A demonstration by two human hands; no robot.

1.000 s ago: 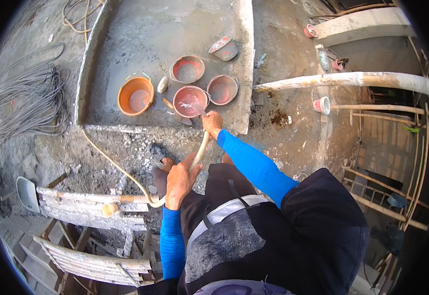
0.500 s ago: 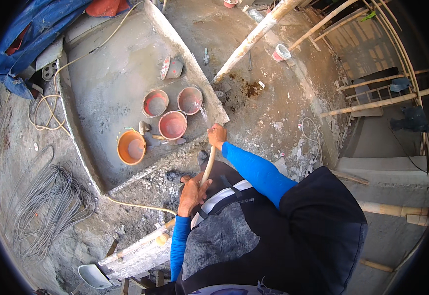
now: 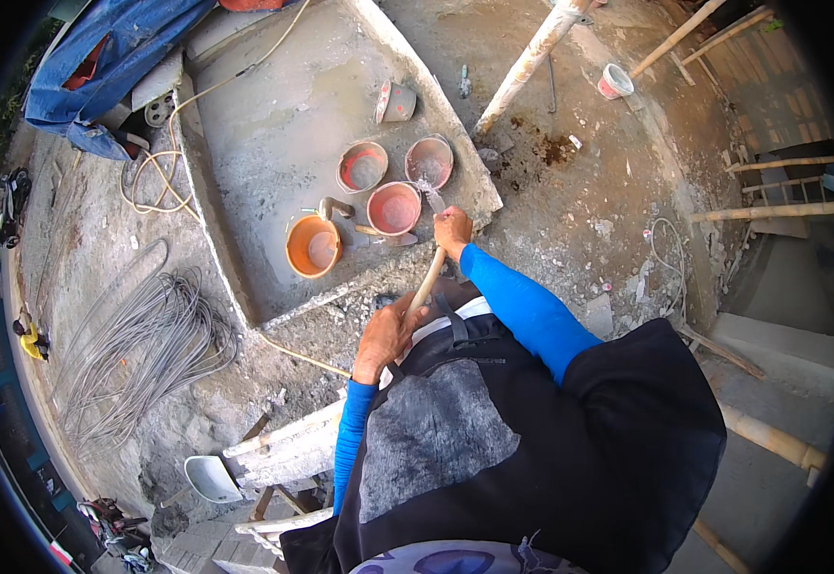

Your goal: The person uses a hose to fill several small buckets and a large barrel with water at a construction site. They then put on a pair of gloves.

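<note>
Head view: right hand (image 3: 452, 230), centre frame, fingers closed round hose (image 3: 427, 277), water (image 3: 435, 200) spraying near reddish bucket (image 3: 429, 163) just above; left hand (image 3: 386, 337), lower left, fingers curled on hose.

We identify a pair of fitted, bright blue sleeves (image 3: 530, 308), creased crosswise. Over them we find a loose, wide-cut black shirt (image 3: 584, 459) with a mottled grey panel (image 3: 439, 435); along the lower edge we note pale, purple-patterned cloth (image 3: 470, 559).
</note>
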